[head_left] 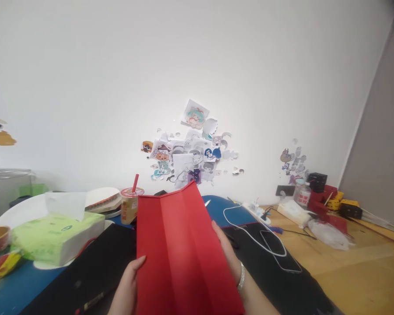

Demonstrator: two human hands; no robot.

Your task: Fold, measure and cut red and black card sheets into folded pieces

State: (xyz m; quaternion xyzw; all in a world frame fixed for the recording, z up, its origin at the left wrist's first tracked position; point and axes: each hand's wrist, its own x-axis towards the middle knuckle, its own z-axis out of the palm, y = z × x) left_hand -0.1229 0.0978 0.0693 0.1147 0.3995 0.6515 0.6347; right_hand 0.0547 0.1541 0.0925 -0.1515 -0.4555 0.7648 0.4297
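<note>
A large red sheet of folded paper (180, 253) stands tilted up in front of me, creased lengthwise into panels, with a narrow fold along its top edge. My left hand (126, 284) grips its left edge, the thumb lying on the front face. On the opposite edge, my right hand (228, 249) holds the sheet; most of its fingers are hidden behind the paper. A bracelet (241, 276) circles my right wrist. Below the paper lies a black desk mat (276, 288).
Left of the paper stand a drink cup with a red straw (129, 205) and a green tissue pack (59, 236). On the right lie a white cable (249, 249), a phone-shaped outline (282, 258) and a plastic bag (328, 234). Paper drawings (193, 153) cover part of the wall.
</note>
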